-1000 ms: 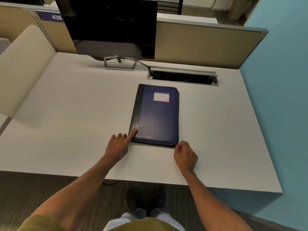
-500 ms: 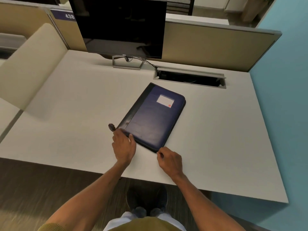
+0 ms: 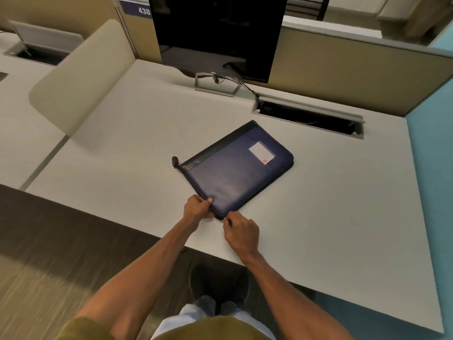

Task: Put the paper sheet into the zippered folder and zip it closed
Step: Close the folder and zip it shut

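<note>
A dark blue zippered folder (image 3: 235, 173) with a black spine strip and a white label (image 3: 261, 152) lies closed and turned diagonally on the white desk (image 3: 117, 173). A short black zipper tail (image 3: 175, 161) sticks out at its left corner. My left hand (image 3: 197, 208) grips the folder's near corner, thumb on top. My right hand (image 3: 242, 233) sits just right of that corner, its curled fingers pinching at the zipper edge; the pull itself is hidden under them. No paper sheet is in sight.
A black monitor (image 3: 215, 33) on a metal stand is at the back of the desk, with an open cable hatch (image 3: 306, 116) to its right. A beige divider panel (image 3: 81, 77) stands at the left. A blue wall borders the right side.
The folder has swung from straight to diagonal, spine now pointing away to the right. My left hand moved from the spine corner to the near corner, and my right hand stayed at the zipper edge.
</note>
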Demonstrator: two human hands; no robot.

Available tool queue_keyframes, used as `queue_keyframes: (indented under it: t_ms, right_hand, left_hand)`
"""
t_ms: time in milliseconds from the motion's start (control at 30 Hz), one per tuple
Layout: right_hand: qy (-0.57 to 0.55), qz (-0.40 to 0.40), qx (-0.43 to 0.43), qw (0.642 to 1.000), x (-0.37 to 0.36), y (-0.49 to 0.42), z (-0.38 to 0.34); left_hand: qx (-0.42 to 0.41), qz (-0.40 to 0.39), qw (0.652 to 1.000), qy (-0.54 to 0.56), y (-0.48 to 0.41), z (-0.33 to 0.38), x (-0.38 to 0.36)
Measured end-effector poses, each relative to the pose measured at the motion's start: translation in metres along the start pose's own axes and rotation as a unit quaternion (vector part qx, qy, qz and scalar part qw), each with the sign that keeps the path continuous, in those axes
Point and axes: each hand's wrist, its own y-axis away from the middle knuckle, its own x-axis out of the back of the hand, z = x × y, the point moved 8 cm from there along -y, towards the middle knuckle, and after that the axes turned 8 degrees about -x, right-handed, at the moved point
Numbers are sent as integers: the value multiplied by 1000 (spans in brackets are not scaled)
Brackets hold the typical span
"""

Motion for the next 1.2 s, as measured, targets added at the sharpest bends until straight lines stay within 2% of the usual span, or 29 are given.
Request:
queue_keyframes:
  t_ms: [267,400,500,633,767,1000,1200]
  right_hand:
    - [48,-10,-37,998,12,-26,27]
    - [65,-19,-6,998,10,-33,25]
    - [39,-26,11,999,5,-33,16]
    - [-10,-37,15,999,-5,-26,6]
    - [-32,-49,60,996,-14,-17,-9]
    - [5,-32,30,999,-6,-26,-10]
    - [27,-7,-47,999,12,-48,20]
  left_hand:
    - [-9,-13,1000,6,-4,3,5]
    - [-8,-9,1000,-9,-6,3,8]
    - [12,17,999,-28,-6,3,11]
    - [71,30,997,24,0,-2,0]
    - [81,56,995,36,0,-1,0]
    - [87,52,994,33,-8,1,15]
    - [85,39,994,63,-13,-1,22]
